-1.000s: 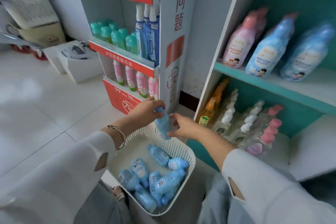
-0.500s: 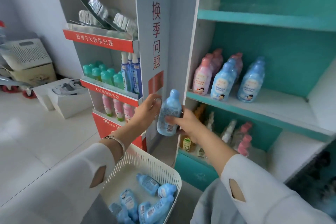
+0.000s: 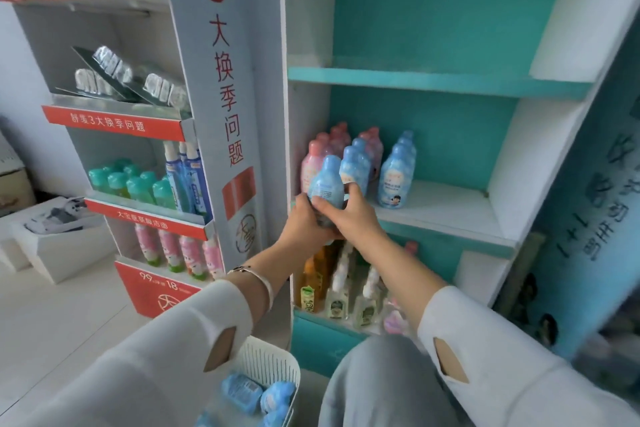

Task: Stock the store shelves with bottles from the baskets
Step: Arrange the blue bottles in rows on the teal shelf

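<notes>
We note held bottle (image 3: 325, 184) pale blue. Pink bottles (image 3: 311, 165) on shelf; blue shelf bottles (image 3: 394, 177) pale blue, white labels. Shelf unit (image 3: 433, 81): teal back and edges, white boards. Display stand (image 3: 242, 45) grey, red lettering; its strips (image 3: 114, 123) red, white lettering. We see basket (image 3: 273, 360) white, slotted pattern; basket bottles (image 3: 242, 392) blue. Sleeves (image 3: 156, 374) white.

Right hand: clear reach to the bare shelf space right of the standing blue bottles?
Likely yes. The right hand, gripping the held bottle with the left hand, is at the front edge of that shelf; nothing stands between it and the bare board.
</notes>
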